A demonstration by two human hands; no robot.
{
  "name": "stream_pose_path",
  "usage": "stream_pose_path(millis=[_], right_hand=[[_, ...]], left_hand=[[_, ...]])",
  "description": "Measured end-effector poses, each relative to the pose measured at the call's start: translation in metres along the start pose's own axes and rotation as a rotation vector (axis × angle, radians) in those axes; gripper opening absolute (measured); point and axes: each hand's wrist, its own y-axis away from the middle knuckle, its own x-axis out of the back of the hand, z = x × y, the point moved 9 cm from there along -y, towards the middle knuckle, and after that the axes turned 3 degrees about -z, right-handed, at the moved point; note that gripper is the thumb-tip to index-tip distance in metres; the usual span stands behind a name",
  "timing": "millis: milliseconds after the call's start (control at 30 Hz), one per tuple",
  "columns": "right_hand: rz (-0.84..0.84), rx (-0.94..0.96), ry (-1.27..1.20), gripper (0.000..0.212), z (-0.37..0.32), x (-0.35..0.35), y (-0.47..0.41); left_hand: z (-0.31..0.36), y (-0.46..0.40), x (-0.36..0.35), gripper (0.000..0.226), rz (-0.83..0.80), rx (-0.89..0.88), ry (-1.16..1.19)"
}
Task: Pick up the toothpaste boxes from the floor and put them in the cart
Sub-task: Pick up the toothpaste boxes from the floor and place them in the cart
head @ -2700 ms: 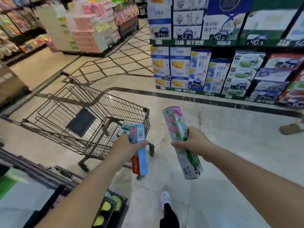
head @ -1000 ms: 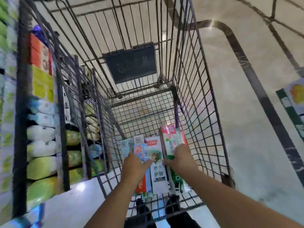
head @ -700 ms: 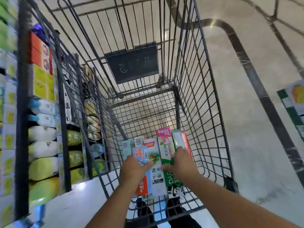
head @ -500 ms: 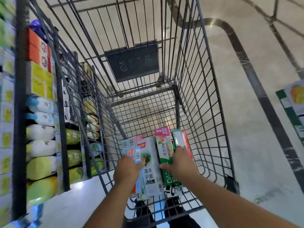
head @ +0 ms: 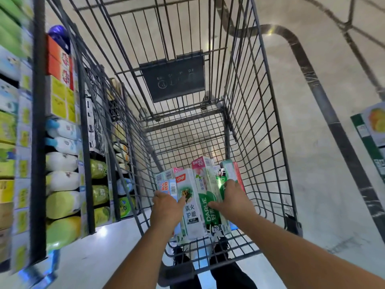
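Looking straight down into a wire cart on a pale stone floor. Both arms reaching in over the near end of the cart.

Several toothpaste boxes lying side by side on the cart's wire bottom, at the near end, long sides touching. In the middle, a white box with a red tag at its top and dark letters lower down. Just right of the white box, a green and white box with a pink top. Just left of the white box, a blue box with a bar code, partly hidden. At the far right of the row, close to the cart's right wall, a green and red box.

Left hand curled on the left side of the row, thumb pressed on the white box, fingers over the blue box. Right hand bent over the right side of the row, thumb on the green and white box, fingers hiding the box beneath. Cannot tell whether either hand is truly gripping a box or just pressing on it.

On the far wall of the cart, a dark flat sign. Left of the cart, store shelves full of packs and pouches. Under the cart's near end, dark shoes.
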Motion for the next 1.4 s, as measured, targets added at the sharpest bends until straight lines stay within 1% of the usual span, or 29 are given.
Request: stream_pose_path(millis=[67, 167, 300, 367, 400, 433, 467, 500, 533, 567, 667, 767, 833, 900, 933, 1033, 1100, 1133, 1167, 1200, 1267, 1300, 1367, 1400], right_hand=[[0.009, 0.015, -0.009, 0.07, -0.002, 0.004, 0.004], [0.009, 0.048, -0.013, 0.072, -0.009, 0.017, 0.017], [-0.013, 0.118, -0.032, 0.072, -0.026, 0.056, 0.048], [0.009, 0.18, -0.011, 0.073, -0.04, 0.085, 0.07], [0.018, 0.211, 0.018, 0.073, -0.047, 0.099, 0.082], [0.022, 0.244, 0.052, 0.076, -0.056, 0.112, 0.093], [0.019, 0.279, 0.098, 0.081, -0.066, 0.124, 0.105], [0.023, 0.321, 0.158, 0.089, -0.078, 0.136, 0.117], [0.035, 0.364, 0.22, 0.098, -0.09, 0.146, 0.129], [0.053, 0.413, 0.282, 0.101, -0.103, 0.156, 0.14], [0.116, 0.531, 0.437, 0.094, -0.133, 0.174, 0.166], [0.157, 0.632, 0.529, 0.1, -0.156, 0.178, 0.198], [0.171, 0.679, 0.552, 0.096, -0.167, 0.175, 0.221], [0.183, 0.714, 0.589, 0.094, -0.176, 0.166, 0.246], [0.186, 0.725, 0.612, 0.095, -0.18, 0.159, 0.259], [0.18, 0.768, 0.672, 0.097, -0.194, 0.131, 0.298], [0.174, 0.811, 0.7, 0.1, -0.206, 0.106, 0.326], [0.174, 0.838, 0.709, 0.099, -0.212, 0.091, 0.341], [0.174, 0.867, 0.724, 0.097, -0.219, 0.076, 0.356], [0.176, 0.896, 0.74, 0.095, -0.226, 0.059, 0.372], [0.17, 0.941, 0.761, 0.098, -0.238, 0.023, 0.406], [0.162, 0.968, 0.781, 0.103, -0.243, 0.003, 0.424], [0.134, 1.021, 0.827, 0.108, -0.254, -0.04, 0.459], [0.122, 1.047, 0.852, 0.105, -0.258, -0.062, 0.477]], left_hand=[[0.003, 0.007, 0.006, 0.091, 0.002, -0.03, -0.012], [0.015, 0.027, 0.019, 0.067, -0.011, -0.127, -0.08], [0.034, 0.071, 0.048, 0.064, -0.105, -0.268, -0.183], [0.045, 0.102, 0.074, 0.053, -0.131, -0.332, -0.202], [0.049, 0.117, 0.088, 0.059, -0.125, -0.36, -0.216], [0.052, 0.133, 0.104, 0.072, -0.108, -0.381, -0.234], [0.053, 0.147, 0.119, 0.081, -0.088, -0.384, -0.252], [0.056, 0.161, 0.134, 0.086, -0.053, -0.401, -0.263], [0.056, 0.175, 0.148, 0.088, -0.026, -0.414, -0.266], [0.054, 0.19, 0.163, 0.09, -0.003, -0.424, -0.264], [0.049, 0.228, 0.196, 0.093, 0.04, -0.446, -0.239], [0.029, 0.26, 0.213, 0.088, 0.046, -0.43, -0.195], [0.009, 0.279, 0.215, 0.089, 0.008, -0.414, -0.188], [-0.013, 0.3, 0.216, 0.099, -0.008, -0.412, -0.182], [-0.026, 0.308, 0.216, 0.099, -0.012, -0.405, -0.177], [-0.067, 0.335, 0.221, 0.087, 0.046, -0.396, -0.159], [-0.107, 0.351, 0.223, 0.076, 0.106, -0.354, -0.154], [-0.13, 0.358, 0.223, 0.074, 0.122, -0.337, -0.143], [-0.155, 0.366, 0.221, 0.076, 0.116, -0.326, -0.131], [-0.182, 0.373, 0.219, 0.083, 0.107, -0.327, -0.117], [-0.235, 0.391, 0.219, 0.105, 0.145, -0.332, -0.054], [-0.264, 0.4, 0.218, 0.104, 0.166, -0.328, -0.012], [-0.328, 0.415, 0.215, 0.067, 0.201, -0.249, 0.016], [-0.355, 0.426, 0.212, 0.06, 0.21, -0.23, 0.046]])
